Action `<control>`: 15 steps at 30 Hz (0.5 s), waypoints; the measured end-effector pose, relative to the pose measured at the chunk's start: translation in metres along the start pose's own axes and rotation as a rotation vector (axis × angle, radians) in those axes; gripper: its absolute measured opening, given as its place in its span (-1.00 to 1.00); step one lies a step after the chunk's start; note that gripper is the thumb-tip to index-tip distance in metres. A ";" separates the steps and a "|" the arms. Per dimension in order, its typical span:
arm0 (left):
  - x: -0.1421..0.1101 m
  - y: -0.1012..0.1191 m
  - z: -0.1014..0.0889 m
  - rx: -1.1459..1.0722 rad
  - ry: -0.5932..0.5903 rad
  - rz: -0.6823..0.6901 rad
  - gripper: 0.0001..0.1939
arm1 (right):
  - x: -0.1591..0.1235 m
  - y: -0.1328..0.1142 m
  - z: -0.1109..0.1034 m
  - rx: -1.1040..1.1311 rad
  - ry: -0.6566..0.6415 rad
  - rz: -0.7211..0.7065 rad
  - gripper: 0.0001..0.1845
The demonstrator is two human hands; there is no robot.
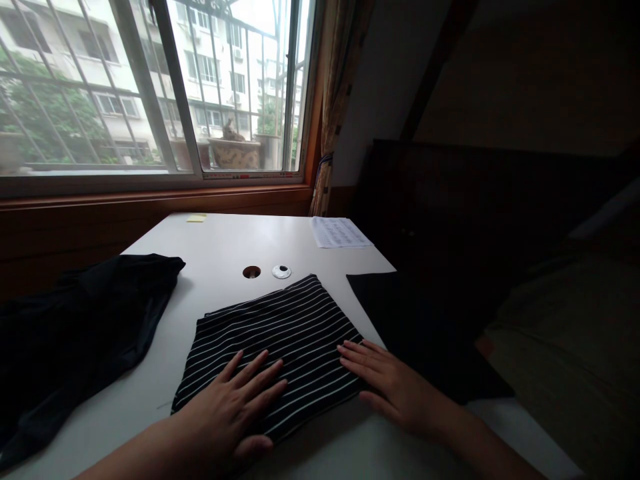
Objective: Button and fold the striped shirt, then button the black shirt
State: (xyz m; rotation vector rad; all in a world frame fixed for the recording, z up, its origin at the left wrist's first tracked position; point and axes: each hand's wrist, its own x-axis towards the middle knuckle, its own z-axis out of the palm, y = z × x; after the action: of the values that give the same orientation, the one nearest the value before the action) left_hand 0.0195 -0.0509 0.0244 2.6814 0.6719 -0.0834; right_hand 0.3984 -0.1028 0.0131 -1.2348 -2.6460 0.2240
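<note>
Striped black fabric with thin white lines (280, 333) lies flat at the middle of the near half of the white tabletop (225, 243), one corner pointing far, its layered edge showing at the far left.

From the left, we see a rumpled heap of plain black cloth (95, 327) spread over the tabletop's left side, apart from the striped piece. Beyond it, near the far left edge, lies a small yellow paper note (197, 218). A metal-framed window (185, 87) stands behind the far edge.

We have our left hand (240, 407) palm down on the near left part of the stripes, fingers extended and spread, thumb held out toward the near edge; it grips nothing. Just past the fabric's far edge are a round brown hole (251, 272) and, to its right, a round white disc with a dark opening (281, 272).

Our right hand (387, 383) is open and palm down at the fabric's right edge, fingers extended close together over the stripes, thumb apart, closed on nothing. Farther off, printed white sheets (341, 233) lie by the far right edge, left of which hangs a patterned curtain (333, 113). Dark flat cloth (415, 320) covers part of the right side.
</note>
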 end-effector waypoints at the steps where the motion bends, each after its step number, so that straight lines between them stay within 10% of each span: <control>1: 0.004 0.000 -0.002 0.003 0.018 0.006 -0.30 | 0.002 0.000 0.001 -0.005 0.044 0.026 -0.42; 6: 0.052 -0.011 -0.011 0.046 0.118 0.083 -0.37 | 0.020 -0.001 0.015 -0.105 0.257 0.146 -0.52; 15: 0.191 -0.057 -0.007 0.156 0.182 0.111 -0.34 | 0.017 0.003 0.051 -0.211 0.210 0.201 -0.41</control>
State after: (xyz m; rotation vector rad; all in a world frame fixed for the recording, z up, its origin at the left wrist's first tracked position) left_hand 0.1614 0.0829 -0.0163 2.8962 0.5896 0.1455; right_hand 0.3765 -0.0903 -0.0349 -1.5006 -2.4142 -0.1507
